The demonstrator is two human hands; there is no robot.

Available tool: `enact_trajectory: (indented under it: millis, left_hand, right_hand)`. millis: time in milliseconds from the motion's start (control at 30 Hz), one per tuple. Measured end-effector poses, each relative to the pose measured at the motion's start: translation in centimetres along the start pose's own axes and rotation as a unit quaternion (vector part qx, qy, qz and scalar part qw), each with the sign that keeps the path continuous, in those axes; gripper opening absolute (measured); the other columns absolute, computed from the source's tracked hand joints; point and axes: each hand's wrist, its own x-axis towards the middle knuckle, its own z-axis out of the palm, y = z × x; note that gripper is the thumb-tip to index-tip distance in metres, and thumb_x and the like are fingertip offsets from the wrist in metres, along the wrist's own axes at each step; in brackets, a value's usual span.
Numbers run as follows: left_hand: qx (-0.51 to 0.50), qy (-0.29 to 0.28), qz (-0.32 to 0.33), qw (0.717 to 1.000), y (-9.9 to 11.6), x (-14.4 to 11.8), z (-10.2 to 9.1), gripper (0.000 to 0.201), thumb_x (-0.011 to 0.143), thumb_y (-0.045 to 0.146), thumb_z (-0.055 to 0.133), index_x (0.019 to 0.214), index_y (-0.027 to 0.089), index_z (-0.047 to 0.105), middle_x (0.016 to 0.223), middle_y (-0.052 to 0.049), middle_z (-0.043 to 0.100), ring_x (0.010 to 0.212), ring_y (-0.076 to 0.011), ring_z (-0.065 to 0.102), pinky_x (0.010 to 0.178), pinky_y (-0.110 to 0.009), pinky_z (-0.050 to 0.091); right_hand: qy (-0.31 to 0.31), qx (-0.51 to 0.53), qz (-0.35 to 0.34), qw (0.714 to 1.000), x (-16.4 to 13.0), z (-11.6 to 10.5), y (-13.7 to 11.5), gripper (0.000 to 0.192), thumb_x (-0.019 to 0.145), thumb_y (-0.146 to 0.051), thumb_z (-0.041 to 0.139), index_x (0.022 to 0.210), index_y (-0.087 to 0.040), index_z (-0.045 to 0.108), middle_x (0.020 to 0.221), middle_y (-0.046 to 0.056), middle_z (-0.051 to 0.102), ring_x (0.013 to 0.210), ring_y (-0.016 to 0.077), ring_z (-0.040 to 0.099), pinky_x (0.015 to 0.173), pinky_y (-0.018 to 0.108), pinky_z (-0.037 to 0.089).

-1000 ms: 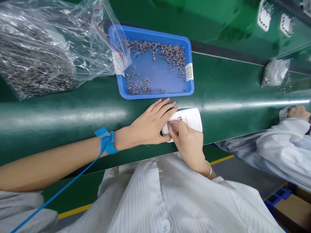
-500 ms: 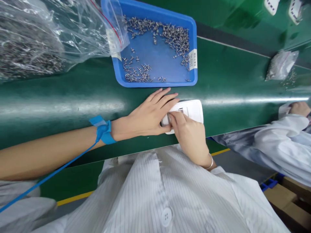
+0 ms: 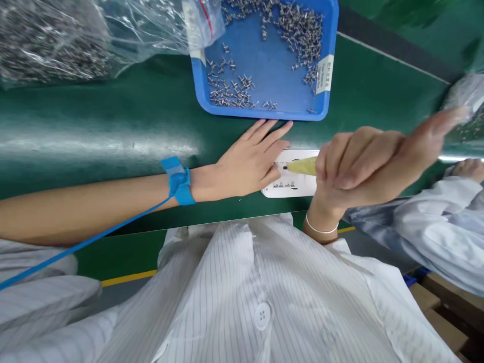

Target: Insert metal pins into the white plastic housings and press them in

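Note:
My left hand [image 3: 252, 162] lies flat on the left end of a white plastic device [image 3: 293, 185] on the green belt, fingers spread and pressing it down. My right hand [image 3: 368, 161] is raised above the device and closed around a pale yellow pointed tool [image 3: 302, 165], its tip aimed at a small dark hole in the device. My little finger sticks out to the right. A blue wrist strap [image 3: 177, 181] with a blue cord circles my left wrist.
A blue tray [image 3: 272, 108] with several small metal pins sits just beyond the device. A large clear bag of pins [image 3: 75, 35] lies at far left, a smaller bag [image 3: 467, 101] at right. A co-worker's hand and white sleeve [image 3: 449, 222] are at right.
My right hand has lifted off the device and now grips the yellow tool, pointing it at the device. The view has shifted down and left. My left hand stays on the device.

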Motion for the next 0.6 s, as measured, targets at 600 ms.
enact_trajectory:
  millis: [600]
  left_hand:
    - [-0.036,0.039,0.015,0.998,-0.5,0.1,0.9,0.054,0.093,0.035,0.05,0.14,0.007,0.048,0.159,-0.017,0.035,0.15,-0.0372,0.024,0.123,-0.056,0.018]
  right_hand:
    - [0.261,0.349,-0.037,0.9,2.3,4.7,-6.5,0.043,0.099,-0.039,0.041,0.059,-0.026,0.032,0.038,-0.01,0.022,0.029,0.0064,0.021,0.034,0.02,0.024]
